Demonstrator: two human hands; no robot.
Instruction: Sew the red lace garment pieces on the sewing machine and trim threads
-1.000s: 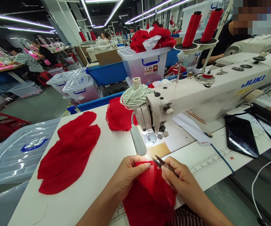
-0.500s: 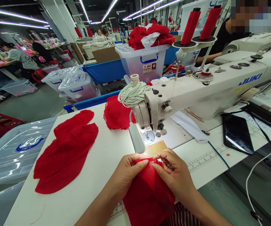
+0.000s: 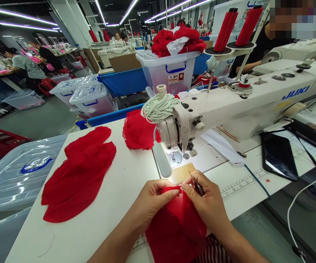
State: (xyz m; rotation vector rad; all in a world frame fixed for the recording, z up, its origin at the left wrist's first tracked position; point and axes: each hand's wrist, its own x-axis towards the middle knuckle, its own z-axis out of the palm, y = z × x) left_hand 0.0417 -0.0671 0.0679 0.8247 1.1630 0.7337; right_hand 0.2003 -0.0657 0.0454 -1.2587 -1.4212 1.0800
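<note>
My left hand pinches the top edge of a piece of red fabric between thumb and fingers. My right hand grips the same edge with thumb and forefinger, close beside the left. Tucked in the right palm is a pair of small dark thread snips, with a thin tip poking up past the forefinger; their handles are mostly covered. The fabric hangs from both hands over the front edge of the table, down to a striped garment. Just beyond my fingers is the sewing machine.
Red fabric pieces lie on the table at left, and another red piece sits behind the machine head. A phone and a white paper strip rest at right. A clear bin heaped with red fabric stands behind.
The snips' tip has swung upward in my right hand. My fingers have shifted slightly along the fabric edge, and the whole view has moved a little.
</note>
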